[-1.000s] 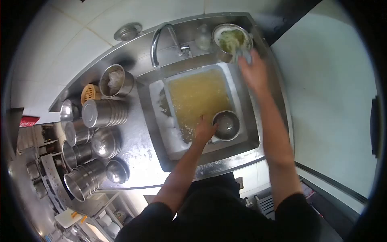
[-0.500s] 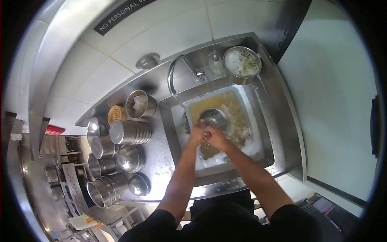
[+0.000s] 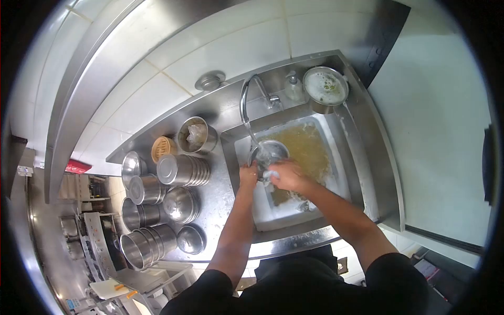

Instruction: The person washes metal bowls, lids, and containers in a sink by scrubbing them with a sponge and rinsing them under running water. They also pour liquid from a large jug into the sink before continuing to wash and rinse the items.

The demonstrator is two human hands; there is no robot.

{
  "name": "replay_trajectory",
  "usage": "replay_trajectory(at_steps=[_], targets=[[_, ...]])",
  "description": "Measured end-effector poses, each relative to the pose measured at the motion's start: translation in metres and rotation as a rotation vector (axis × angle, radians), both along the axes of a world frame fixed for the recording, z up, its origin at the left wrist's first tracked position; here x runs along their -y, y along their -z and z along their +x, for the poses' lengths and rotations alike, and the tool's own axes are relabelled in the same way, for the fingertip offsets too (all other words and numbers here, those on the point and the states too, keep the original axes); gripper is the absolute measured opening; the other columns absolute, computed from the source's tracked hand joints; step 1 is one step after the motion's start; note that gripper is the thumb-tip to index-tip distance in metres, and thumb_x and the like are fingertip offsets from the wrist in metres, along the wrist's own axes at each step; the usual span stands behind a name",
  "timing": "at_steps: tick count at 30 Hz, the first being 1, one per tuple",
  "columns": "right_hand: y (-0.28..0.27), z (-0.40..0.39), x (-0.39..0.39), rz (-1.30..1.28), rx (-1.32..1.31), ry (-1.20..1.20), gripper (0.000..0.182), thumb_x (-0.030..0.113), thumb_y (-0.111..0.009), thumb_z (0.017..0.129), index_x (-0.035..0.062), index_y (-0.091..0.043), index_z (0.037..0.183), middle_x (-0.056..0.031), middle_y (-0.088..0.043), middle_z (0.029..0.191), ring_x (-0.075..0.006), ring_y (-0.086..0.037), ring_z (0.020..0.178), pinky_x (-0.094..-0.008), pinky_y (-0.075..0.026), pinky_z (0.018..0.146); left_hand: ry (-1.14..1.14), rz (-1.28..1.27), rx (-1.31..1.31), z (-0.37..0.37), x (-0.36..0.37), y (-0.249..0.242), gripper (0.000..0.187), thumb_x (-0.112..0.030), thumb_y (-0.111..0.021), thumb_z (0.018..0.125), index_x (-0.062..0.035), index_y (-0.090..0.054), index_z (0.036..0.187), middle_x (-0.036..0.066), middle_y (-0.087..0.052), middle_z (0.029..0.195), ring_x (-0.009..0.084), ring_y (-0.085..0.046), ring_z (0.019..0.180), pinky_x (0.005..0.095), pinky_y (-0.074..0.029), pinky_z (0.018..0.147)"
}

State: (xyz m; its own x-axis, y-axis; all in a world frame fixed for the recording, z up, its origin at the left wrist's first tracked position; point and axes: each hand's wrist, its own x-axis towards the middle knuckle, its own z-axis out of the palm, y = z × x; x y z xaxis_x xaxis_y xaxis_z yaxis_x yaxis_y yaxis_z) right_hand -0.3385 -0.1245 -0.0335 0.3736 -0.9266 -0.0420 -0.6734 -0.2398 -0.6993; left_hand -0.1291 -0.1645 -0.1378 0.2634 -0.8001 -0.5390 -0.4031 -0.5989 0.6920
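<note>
A round metal bowl [image 3: 273, 149] is under the stream from the curved faucet [image 3: 244, 102], above the cloudy brownish water [image 3: 310, 144] in the steel sink [image 3: 358, 181]. My left hand [image 3: 248, 173] grips the bowl's left rim. My right hand [image 3: 287, 175] is closed round a pale, whitish thing [image 3: 271, 174] at the bowl's near edge; it looks like a cloth or sponge, too small to tell. Water splashes inside the bowl.
Left of the sink stand stacked metal pots [image 3: 184, 169], metal bowls [image 3: 178, 205], an orange basket [image 3: 163, 148] and a pot holding a clear bag [image 3: 197, 134]. Behind the sink are a soap bottle [image 3: 294, 88] and a pot of foamy liquid [image 3: 325, 88].
The bowl has moved left and is now under the running water. My left hand has shifted left to its rim, and my hands are further apart. The whole view has shifted slightly.
</note>
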Motion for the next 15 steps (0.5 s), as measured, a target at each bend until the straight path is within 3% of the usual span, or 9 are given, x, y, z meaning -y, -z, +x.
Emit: replay_trajectory(at_steps=[4,5,7,8,9,10,11,13,15], targets=[[-0.027,-0.008,-0.033,-0.385,0.218,0.085,0.031,0.021,-0.07,0.08,0.0135,-0.069,0.11,-0.0115,-0.063,0.118,-0.0369,-0.058,0.109,-0.0491,-0.046,0.094,-0.067,0.479,-0.896,0.021,-0.013,0.072,0.037,-0.04,-0.066,0.094,-0.008,-0.066,0.113,0.006,-0.067,0.086,0.0152,-0.059,0.061,0.0287,-0.04,0.04],[-0.026,-0.005,-0.033,-0.47,0.206,0.031,0.032,0.019,-0.07,0.079,0.0135,-0.069,0.11,-0.0108,-0.062,0.119,-0.0363,-0.057,0.11,-0.0491,-0.046,0.095,-0.001,0.436,-1.28,0.015,-0.032,0.087,0.037,-0.042,-0.067,0.092,-0.0094,-0.066,0.109,0.005,-0.065,0.084,0.0146,-0.056,0.058,0.0277,-0.04,0.04],[-0.024,0.005,-0.029,-0.642,0.176,-0.072,0.034,0.017,-0.071,0.078,0.0134,-0.069,0.111,-0.0093,-0.06,0.12,-0.0349,-0.055,0.113,-0.049,-0.044,0.097,0.385,-0.274,-0.963,-0.008,-0.078,0.136,0.035,-0.043,-0.065,0.092,-0.0096,-0.064,0.105,0.005,-0.064,0.084,0.0152,-0.055,0.057,0.0274,-0.04,0.04],[-0.038,0.009,-0.017,-0.674,0.232,-0.014,0.032,0.016,-0.071,0.077,0.0139,-0.069,0.109,-0.0098,-0.061,0.114,-0.0354,-0.053,0.113,-0.0488,-0.043,0.097,0.432,-0.254,-1.087,-0.012,-0.078,0.129,0.035,-0.043,-0.063,0.093,-0.0097,-0.063,0.105,0.007,-0.064,0.085,0.016,-0.054,0.058,0.0281,-0.041,0.042],[-0.043,0.015,0.005,-0.616,0.22,0.123,0.029,0.019,-0.07,0.079,0.0134,-0.068,0.108,-0.0105,-0.062,0.112,-0.0351,-0.054,0.112,-0.0488,-0.043,0.097,0.48,-0.222,-1.21,-0.016,-0.079,0.128,0.035,-0.043,-0.061,0.094,-0.0098,-0.063,0.106,0.008,-0.063,0.085,0.0168,-0.054,0.059,0.0287,-0.042,0.044],[-0.045,0.018,0.025,-0.545,0.212,0.261,0.028,0.021,-0.069,0.081,0.0128,-0.068,0.108,-0.0112,-0.062,0.11,-0.0349,-0.054,0.111,-0.0487,-0.043,0.097,0.355,0.228,-1.612,-0.019,-0.074,0.076,0.036,-0.043,-0.058,0.095,-0.0099,-0.062,0.108,0.01,-0.061,0.085,0.0181,-0.054,0.061,0.0302,-0.043,0.049],[-0.022,0.014,0.047,-0.225,0.447,0.28,0.027,0.022,-0.066,0.085,0.0114,-0.067,0.11,-0.0117,-0.062,0.111,-0.0321,-0.054,0.111,-0.0472,-0.043,0.098,0.186,0.721,-1.961,-0.019,-0.07,0.044,0.036,-0.043,-0.054,0.097,-0.0099,-0.062,0.111,0.012,-0.06,0.085,0.0195,-0.054,0.063,0.0316,-0.045,0.053],[0.036,0.006,0.089,0.405,0.883,0.286,0.026,0.022,-0.062,0.092,0.0084,-0.065,0.114,-0.0129,-0.063,0.113,-0.0266,-0.056,0.112,-0.0441,-0.043,0.101,-0.048,0.572,-1.917,-0.021,-0.054,0.038,0.043,-0.046,-0.055,0.096,-0.0099,-0.062,0.117,0.013,-0.062,0.093,0.0221,-0.058,0.072,0.0311,-0.048,0.057],[0.016,0.022,0.066,0.781,1.098,0.607,0.028,0.027,-0.057,0.098,0.0079,-0.064,0.118,-0.0121,-0.062,0.118,-0.0227,-0.055,0.112,-0.0409,-0.044,0.099,-0.085,0.279,-1.856,-0.042,-0.029,-0.019,0.038,-0.038,-0.062,0.094,-0.0092,-0.063,0.118,0.012,-0.068,0.095,0.0237,-0.066,0.076,0.0338,-0.052,0.053]])
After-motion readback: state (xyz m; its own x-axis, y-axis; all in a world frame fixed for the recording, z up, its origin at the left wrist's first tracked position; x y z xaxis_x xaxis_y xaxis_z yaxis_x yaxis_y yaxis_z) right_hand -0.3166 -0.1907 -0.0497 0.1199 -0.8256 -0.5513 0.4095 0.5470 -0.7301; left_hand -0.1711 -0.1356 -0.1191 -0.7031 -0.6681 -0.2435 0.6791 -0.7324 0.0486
